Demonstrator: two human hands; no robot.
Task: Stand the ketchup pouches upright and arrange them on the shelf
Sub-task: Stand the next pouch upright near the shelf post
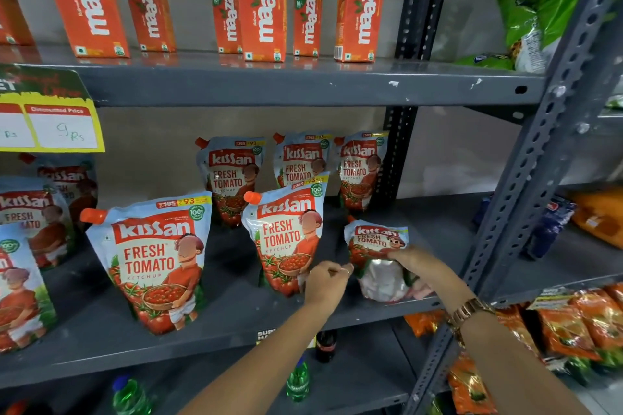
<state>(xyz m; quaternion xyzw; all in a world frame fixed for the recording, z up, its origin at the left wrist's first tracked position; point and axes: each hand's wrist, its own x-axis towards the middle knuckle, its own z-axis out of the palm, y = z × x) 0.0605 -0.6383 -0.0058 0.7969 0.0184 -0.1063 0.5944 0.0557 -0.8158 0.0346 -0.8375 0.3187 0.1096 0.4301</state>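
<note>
Several Kissan ketchup pouches stand upright on the grey middle shelf. A large one is at the front left and another at the front centre. At the front right a pouch leans back, its silver bottom facing me. My right hand grips this tilted pouch across its middle. My left hand is closed at the lower right corner of the centre pouch, touching it. Three more pouches stand in the back row.
Orange Maaza juice cartons line the shelf above. A yellow price tag hangs at the left. A grey perforated upright borders the shelf on the right, with snack packets beyond. Green bottles stand on the shelf below.
</note>
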